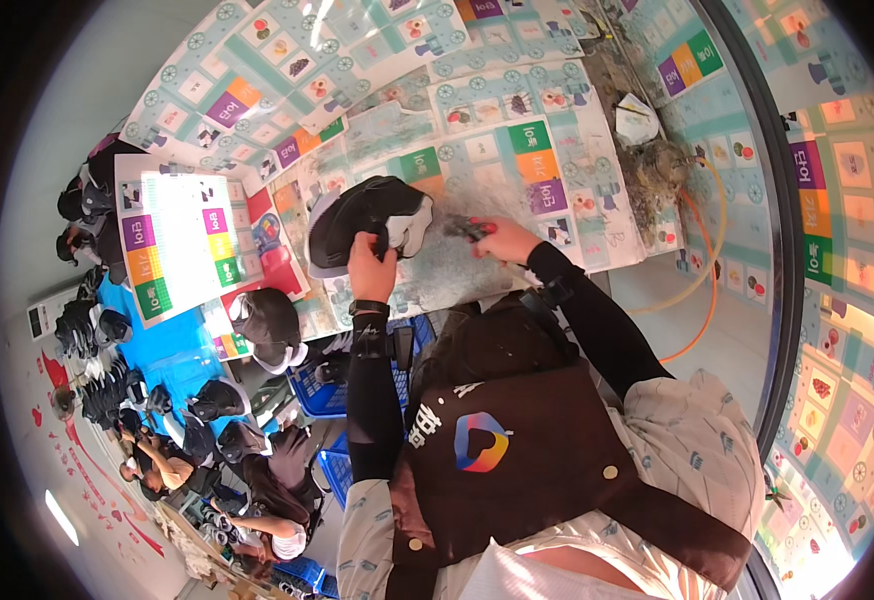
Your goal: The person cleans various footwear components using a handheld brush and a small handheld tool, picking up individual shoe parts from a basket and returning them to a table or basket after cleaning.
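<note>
My left hand (372,268) grips the edge of a black cap (355,215) with a white inner panel, holding it over the bench with the opening turned to the right. To the right of it, my right hand (507,242) is closed around a small dark air gun (465,229) with a red part. The air gun's nozzle points left toward the cap, with a gap between them. Part of the tool is hidden by my fingers. A pale hose shows below my right wrist.
Patterned sheets cover the worktable (427,290). A second dark cap (269,318) rests at its left corner. A white mask (637,120) lies at the back right, near yellow and orange hoses (702,310). Blue baskets (322,395) stand below left; other people work beyond, beside piled caps.
</note>
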`<action>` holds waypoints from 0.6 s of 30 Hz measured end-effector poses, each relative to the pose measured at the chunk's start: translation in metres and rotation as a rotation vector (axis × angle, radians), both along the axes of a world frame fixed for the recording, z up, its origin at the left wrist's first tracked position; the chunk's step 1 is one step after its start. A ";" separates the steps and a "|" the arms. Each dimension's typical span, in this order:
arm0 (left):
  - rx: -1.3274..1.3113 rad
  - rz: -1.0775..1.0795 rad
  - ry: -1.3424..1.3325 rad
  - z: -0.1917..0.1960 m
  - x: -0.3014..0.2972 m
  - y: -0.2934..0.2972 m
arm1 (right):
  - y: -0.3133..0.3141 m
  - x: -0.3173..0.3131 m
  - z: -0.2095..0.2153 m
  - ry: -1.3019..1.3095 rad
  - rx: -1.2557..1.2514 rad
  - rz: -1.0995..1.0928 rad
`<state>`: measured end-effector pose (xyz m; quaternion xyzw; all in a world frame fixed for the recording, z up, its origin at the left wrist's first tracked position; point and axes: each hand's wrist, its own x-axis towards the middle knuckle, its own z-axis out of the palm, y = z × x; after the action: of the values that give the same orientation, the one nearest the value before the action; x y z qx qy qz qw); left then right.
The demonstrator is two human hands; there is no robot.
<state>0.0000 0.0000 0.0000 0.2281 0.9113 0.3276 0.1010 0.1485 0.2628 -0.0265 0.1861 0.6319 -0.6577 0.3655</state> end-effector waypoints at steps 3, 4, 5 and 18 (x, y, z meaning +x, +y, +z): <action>0.015 0.097 0.015 0.008 -0.020 -0.028 | 0.009 0.013 -0.027 0.350 0.618 -0.170; 0.039 0.129 -0.002 0.014 -0.020 -0.032 | 0.016 0.016 -0.029 0.324 0.839 -0.186; 0.063 0.160 -0.020 0.019 -0.020 -0.036 | 0.024 0.019 -0.031 0.291 1.059 -0.203; 0.740 0.279 -0.746 0.084 0.019 -0.044 | -0.043 -0.011 0.095 0.597 0.404 -0.524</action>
<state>0.0192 -0.0436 0.0843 -0.0066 0.6592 0.6955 0.2859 0.1378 0.2194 0.0684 0.2097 0.7570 -0.6163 -0.0557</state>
